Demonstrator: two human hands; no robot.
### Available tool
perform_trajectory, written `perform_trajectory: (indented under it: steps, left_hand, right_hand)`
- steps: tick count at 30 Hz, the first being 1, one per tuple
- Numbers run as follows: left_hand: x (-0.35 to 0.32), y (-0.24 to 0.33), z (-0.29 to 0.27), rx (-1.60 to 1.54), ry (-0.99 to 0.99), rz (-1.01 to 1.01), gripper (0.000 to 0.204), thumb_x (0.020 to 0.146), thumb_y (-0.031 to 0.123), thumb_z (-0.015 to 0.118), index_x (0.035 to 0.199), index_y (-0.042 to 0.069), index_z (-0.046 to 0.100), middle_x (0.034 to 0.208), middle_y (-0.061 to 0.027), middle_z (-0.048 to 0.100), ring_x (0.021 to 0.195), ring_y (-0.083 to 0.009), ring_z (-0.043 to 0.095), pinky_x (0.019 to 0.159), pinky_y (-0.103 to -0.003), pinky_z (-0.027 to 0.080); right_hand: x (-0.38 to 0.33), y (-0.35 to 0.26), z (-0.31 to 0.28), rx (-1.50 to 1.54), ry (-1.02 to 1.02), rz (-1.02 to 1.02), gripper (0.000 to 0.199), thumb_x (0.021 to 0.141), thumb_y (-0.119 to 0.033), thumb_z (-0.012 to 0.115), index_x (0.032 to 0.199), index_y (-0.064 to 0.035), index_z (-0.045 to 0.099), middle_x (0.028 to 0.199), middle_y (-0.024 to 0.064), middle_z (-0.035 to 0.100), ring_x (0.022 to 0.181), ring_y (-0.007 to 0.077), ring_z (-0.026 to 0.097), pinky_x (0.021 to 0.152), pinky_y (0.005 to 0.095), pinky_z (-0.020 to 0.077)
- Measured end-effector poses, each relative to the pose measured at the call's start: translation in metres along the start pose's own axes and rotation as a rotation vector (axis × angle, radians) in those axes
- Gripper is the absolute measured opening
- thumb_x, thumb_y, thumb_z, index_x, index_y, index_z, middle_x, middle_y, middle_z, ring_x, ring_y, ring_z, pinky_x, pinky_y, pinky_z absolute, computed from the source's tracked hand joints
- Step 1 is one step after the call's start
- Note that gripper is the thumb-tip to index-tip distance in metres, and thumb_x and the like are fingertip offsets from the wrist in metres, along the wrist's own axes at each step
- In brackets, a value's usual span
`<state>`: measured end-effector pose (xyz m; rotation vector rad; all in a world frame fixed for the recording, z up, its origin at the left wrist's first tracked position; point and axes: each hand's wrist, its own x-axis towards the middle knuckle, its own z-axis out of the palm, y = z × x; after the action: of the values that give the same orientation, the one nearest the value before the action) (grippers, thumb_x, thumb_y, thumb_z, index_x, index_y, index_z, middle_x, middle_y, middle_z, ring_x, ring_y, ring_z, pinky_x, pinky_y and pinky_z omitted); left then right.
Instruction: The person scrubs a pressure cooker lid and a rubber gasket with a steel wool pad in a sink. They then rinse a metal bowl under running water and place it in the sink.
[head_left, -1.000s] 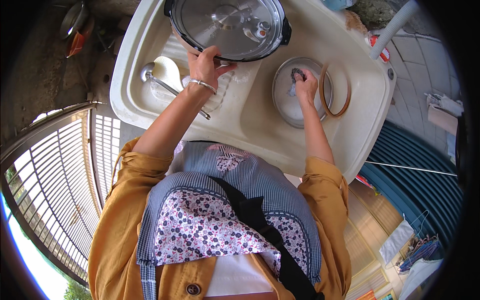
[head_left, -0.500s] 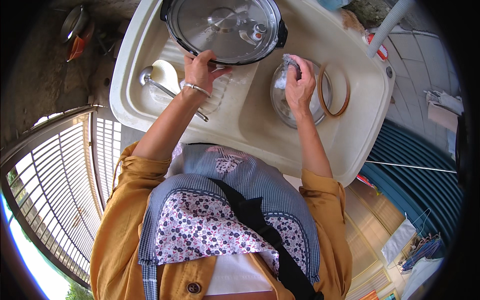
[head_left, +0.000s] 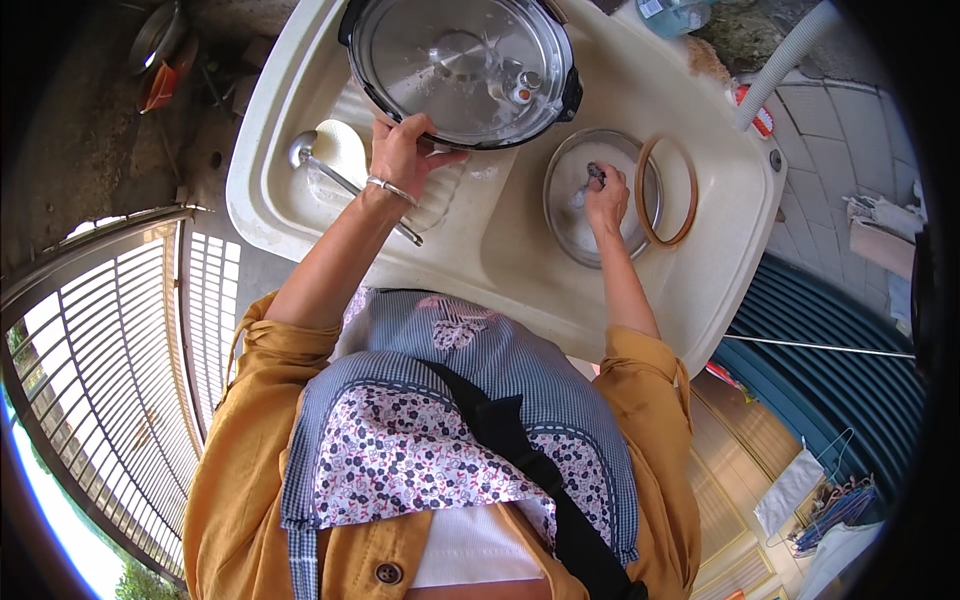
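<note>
My left hand [head_left: 402, 155] grips the near rim of a steel pressure cooker lid [head_left: 410, 62], its black-edged inner side facing up. My thumb lies on the rim; the fingers beneath are partly hidden. Over the right basin, my right hand [head_left: 606, 198] is closed around a grey scouring pad [head_left: 595, 178] and dips into a round metal pot [head_left: 552, 205] with soapy water. A brown sealing ring [head_left: 692, 200] leans against that pot's right side. Left of my left hand, a steel ladle [head_left: 350, 184] lies across a white rice paddle [head_left: 342, 148] on the ribbed drainboard.
The cream sink [head_left: 470, 262] spans the space before me. A grey corrugated hose [head_left: 790, 62] comes down at its far right corner, near a clear bottle [head_left: 672, 15]. To the left stands a barred metal gate [head_left: 110, 370]. A dark green slatted panel [head_left: 820, 340] is on the right.
My right hand has moved down from above the pot into it, taking the scouring pad along. My left hand keeps its hold on the lid, and the view has shifted slightly.
</note>
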<state>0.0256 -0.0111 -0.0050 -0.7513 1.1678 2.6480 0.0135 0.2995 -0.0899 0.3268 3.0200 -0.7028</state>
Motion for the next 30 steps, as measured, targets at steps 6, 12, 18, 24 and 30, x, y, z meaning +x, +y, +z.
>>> perform_trajectory:
  steps: [6,12,18,24,30]
  left_hand:
    - [-0.024,0.007,0.02,0.086,0.011,0.057,0.021,0.073,-0.001,0.044,0.093,-0.004,0.043,0.085,-0.0158,0.053,0.072,-0.0288,0.058,0.065,-0.052,0.056]
    - [-0.042,0.01,0.024,0.195,-0.082,0.091,0.035,0.074,-0.001,0.042,0.109,-0.001,0.037,0.094,-0.019,0.056,0.08,-0.0342,0.062,0.063,-0.049,0.056]
    - [-0.062,-0.001,0.025,0.177,-0.095,0.038,0.038,0.074,0.0,0.043,0.111,0.0,0.037,0.094,-0.0164,0.057,0.08,-0.032,0.062,0.062,-0.046,0.057]
    - [-0.078,-0.01,0.024,0.188,-0.184,-0.038,0.044,0.07,0.002,0.043,0.114,0.002,0.041,0.1,-0.0142,0.055,0.086,-0.0296,0.061,0.069,-0.048,0.056]
    - [-0.089,-0.006,0.013,0.14,-0.224,-0.107,0.055,0.068,-0.001,0.042,0.121,0.004,0.03,0.104,-0.0186,0.052,0.082,-0.0329,0.061,0.061,-0.046,0.057]
  right_hand:
    - [-0.042,0.046,0.015,-0.279,-0.377,0.147,0.053,0.07,-0.008,0.065,0.119,-0.0186,0.047,0.123,0.0194,0.041,0.103,0.0345,0.051,0.088,0.0419,0.0421]
    - [-0.038,0.001,-0.05,0.417,0.11,0.19,0.04,0.072,-0.009,0.058,0.111,-0.007,0.051,0.09,0.0141,0.058,0.08,0.0274,0.058,0.073,0.0383,0.0478]
    - [-0.053,-0.118,-0.097,0.458,0.01,-0.573,0.04,0.075,-0.005,0.06,0.114,-0.0071,0.055,0.099,0.0128,0.049,0.09,0.0267,0.051,0.078,0.0355,0.0436]
    - [-0.048,-0.173,-0.047,0.276,-0.062,-1.005,0.04,0.069,0.004,0.051,0.106,-0.0055,0.061,0.102,0.0132,0.049,0.093,0.0296,0.049,0.085,0.0352,0.0447]
    - [0.017,-0.15,-0.071,-0.052,0.28,-0.792,0.03,0.069,-0.005,0.061,0.098,-0.0049,0.065,0.088,0.0116,0.052,0.086,0.0292,0.05,0.074,0.0365,0.043]
